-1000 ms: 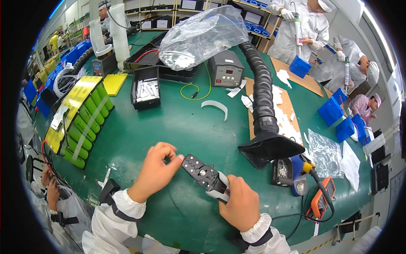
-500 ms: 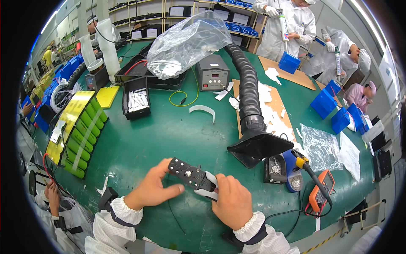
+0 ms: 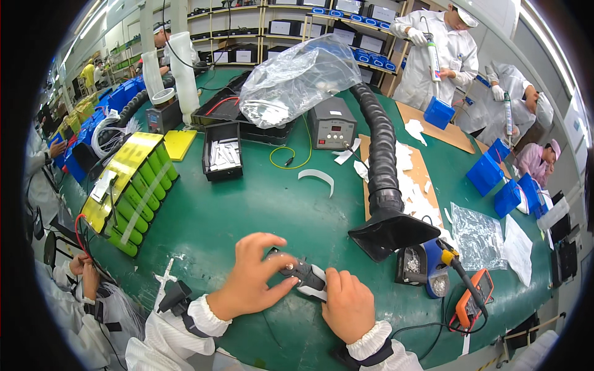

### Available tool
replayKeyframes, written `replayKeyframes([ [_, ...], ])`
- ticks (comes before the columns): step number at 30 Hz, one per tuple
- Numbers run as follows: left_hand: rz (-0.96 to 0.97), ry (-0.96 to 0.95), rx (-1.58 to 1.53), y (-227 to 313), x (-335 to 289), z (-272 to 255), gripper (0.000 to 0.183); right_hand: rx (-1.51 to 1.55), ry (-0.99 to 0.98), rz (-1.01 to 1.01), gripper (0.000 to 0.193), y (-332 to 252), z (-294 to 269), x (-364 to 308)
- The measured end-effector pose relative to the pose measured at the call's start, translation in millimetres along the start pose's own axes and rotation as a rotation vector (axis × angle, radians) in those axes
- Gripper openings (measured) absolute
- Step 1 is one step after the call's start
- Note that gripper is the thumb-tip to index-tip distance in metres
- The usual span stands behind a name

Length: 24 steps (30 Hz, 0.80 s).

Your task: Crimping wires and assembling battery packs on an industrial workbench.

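Note:
My left hand (image 3: 250, 276) and my right hand (image 3: 348, 305) together hold a small black part with a white end (image 3: 303, 274) just above the green table mat (image 3: 260, 204). Left fingers pinch its left end from above. The right hand wraps its right, white end, which is mostly hidden by the fingers. Both wrists wear white sleeves with dark straps.
A black fume hose with hood (image 3: 387, 216) stands right of my hands. Beyond are a soldering station (image 3: 332, 125), a black tray (image 3: 222, 157), a green and yellow battery pack (image 3: 133, 188), a soldering stand (image 3: 427, 270) and an orange meter (image 3: 473, 298). Other people work around the table.
Both hands have drawn the black part nearer to me and lower in view. The left hand now covers more of it, so less of the part shows.

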<state>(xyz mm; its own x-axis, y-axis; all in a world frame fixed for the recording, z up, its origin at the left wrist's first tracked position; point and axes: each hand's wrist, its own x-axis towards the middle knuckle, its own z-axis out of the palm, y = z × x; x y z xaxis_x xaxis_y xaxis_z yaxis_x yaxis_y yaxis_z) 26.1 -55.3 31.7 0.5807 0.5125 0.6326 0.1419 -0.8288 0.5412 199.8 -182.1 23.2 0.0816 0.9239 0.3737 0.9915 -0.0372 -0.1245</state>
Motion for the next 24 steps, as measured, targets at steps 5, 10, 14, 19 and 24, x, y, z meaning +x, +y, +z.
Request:
replayKeyframes([
  [5,0.085,-0.082,0.247,0,-2,7,0.02,-0.033,-0.046,0.013,0.039,-1,0,0],
  [10,0.099,-0.102,0.269,-4,2,6,0.018,-0.087,-0.017,-0.041,0.029,2,7,4],
  [14,0.133,-0.14,0.317,-3,0,1,0.016,-0.076,-0.026,-0.055,0.029,-6,6,6],
  [19,0.172,-0.138,0.36,-1,-3,4,0.017,-0.034,-0.08,0.003,0.045,-6,6,1],
  [24,0.202,-0.144,0.429,-4,-11,8,0.013,0.047,-0.156,0.078,0.041,-18,-9,0],
])
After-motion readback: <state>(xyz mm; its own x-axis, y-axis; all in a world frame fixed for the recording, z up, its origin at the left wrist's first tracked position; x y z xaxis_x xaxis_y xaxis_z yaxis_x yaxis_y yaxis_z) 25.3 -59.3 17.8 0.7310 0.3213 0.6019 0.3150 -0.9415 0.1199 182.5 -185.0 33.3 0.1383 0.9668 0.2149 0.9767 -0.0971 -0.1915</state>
